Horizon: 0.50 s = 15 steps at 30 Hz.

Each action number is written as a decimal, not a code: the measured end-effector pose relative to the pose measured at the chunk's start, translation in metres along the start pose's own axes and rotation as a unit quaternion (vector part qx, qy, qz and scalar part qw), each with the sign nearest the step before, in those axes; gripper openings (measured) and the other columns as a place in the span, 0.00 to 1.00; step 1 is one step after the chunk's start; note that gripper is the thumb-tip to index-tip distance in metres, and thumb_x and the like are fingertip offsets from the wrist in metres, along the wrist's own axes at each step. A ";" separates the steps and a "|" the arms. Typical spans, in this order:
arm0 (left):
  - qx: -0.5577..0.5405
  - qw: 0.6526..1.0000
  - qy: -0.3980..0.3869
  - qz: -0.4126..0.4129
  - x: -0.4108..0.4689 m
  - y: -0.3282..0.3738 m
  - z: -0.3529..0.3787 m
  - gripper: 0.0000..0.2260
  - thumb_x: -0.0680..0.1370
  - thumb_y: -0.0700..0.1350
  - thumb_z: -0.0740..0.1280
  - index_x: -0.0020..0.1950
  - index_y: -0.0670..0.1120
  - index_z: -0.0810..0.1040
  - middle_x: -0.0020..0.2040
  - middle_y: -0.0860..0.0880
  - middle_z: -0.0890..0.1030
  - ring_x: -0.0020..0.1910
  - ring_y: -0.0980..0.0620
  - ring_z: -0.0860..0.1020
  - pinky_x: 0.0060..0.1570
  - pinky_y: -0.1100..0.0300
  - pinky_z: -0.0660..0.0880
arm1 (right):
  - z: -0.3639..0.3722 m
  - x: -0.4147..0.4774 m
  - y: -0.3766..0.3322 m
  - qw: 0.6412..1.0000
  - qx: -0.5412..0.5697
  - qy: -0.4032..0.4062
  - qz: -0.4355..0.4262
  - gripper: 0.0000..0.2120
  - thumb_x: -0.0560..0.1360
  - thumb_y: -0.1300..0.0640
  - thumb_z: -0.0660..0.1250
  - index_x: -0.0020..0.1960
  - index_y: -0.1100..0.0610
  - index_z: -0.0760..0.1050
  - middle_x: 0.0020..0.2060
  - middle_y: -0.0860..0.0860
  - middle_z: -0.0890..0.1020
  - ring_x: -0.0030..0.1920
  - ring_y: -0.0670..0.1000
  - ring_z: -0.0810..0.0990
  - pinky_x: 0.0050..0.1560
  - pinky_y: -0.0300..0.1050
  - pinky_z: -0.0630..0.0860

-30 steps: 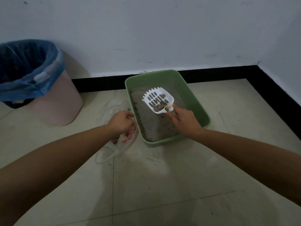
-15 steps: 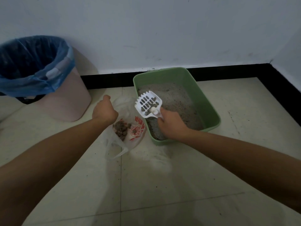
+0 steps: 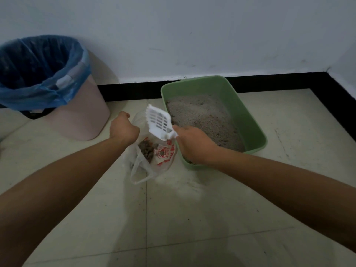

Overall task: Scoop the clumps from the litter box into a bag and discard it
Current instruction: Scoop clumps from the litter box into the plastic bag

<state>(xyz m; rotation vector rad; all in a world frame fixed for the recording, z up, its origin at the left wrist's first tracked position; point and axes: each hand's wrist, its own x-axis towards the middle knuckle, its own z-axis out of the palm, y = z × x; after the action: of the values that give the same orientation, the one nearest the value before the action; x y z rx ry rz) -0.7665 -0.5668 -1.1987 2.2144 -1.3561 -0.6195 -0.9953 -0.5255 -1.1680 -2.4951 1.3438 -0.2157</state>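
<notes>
Emptying of the scoop into the bag. The scoop is held by its handle in the right grip, whose fingers are closed round it. The slotted head is tilted on edge just ahead and to the left of that grip, above the mouth of the bag. The rim of the bag is taken in the left grip, fingers curled on the thin plastic, so that the mouth is held open between the two grips.

The dark clumps are seen heaped in the bottom of the bag, below the scoop head and nearer than both grips. None can be made out on the slots, so this load is judged to be emptied or nearly so.

The green litter box, filled with grey litter, lies immediately right of the right grip. The lined bin stands well to the left of the left grip.

For a clean tip, the head is best shaken gently within the outline of the mouth, so that loose grains fall into the bag and not onto the floor. The rim is best held raised and taut, since the thin plastic is judged likely to collapse if slackened.
</notes>
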 end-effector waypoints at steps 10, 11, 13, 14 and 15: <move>0.049 0.982 0.077 0.163 -0.024 0.032 0.026 0.17 0.77 0.44 0.64 0.66 0.45 0.72 0.62 0.44 0.72 0.59 0.45 0.74 0.57 0.49 0.74 | -0.067 0.011 0.070 0.984 0.040 -0.062 0.163 0.16 0.78 0.43 0.65 0.55 0.56 0.79 0.36 0.48 0.78 0.32 0.46 0.74 0.30 0.40 0.66; 0.029 0.985 0.060 0.159 -0.028 0.037 0.031 0.17 0.78 0.44 0.63 0.66 0.45 0.72 0.62 0.44 0.72 0.57 0.46 0.75 0.56 0.51 0.74 | -0.070 0.010 0.075 0.983 0.020 -0.090 0.161 0.16 0.78 0.44 0.67 0.55 0.56 0.80 0.35 0.48 0.77 0.32 0.46 0.74 0.30 0.40 0.66; -0.008 0.990 0.012 0.140 -0.033 0.045 0.046 0.17 0.79 0.45 0.63 0.67 0.43 0.70 0.61 0.43 0.72 0.51 0.48 0.75 0.53 0.53 0.74 | -0.078 0.007 0.083 0.977 -0.037 -0.141 0.157 0.16 0.77 0.44 0.68 0.56 0.56 0.80 0.34 0.47 0.77 0.32 0.46 0.74 0.30 0.40 0.66; -0.023 0.992 -0.015 0.124 -0.034 0.047 0.053 0.18 0.79 0.46 0.62 0.67 0.43 0.69 0.59 0.43 0.74 0.49 0.47 0.76 0.52 0.53 0.75 | -0.082 0.006 0.086 0.972 -0.061 -0.162 0.157 0.17 0.77 0.44 0.68 0.56 0.56 0.80 0.35 0.48 0.78 0.33 0.47 0.75 0.31 0.40 0.66; -0.034 0.993 -0.041 0.106 -0.035 0.048 0.060 0.19 0.79 0.47 0.62 0.68 0.42 0.67 0.58 0.41 0.75 0.50 0.45 0.77 0.52 0.51 0.76 | -0.086 0.005 0.089 0.967 -0.075 -0.183 0.160 0.18 0.76 0.43 0.68 0.56 0.56 0.80 0.36 0.49 0.79 0.34 0.47 0.77 0.31 0.40 0.67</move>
<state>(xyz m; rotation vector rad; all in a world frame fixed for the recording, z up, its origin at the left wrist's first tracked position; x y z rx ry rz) -0.8499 -0.5643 -1.2127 1.9771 -1.5638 -0.6726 -1.0861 -0.5921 -1.1159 -2.2355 1.6105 0.4103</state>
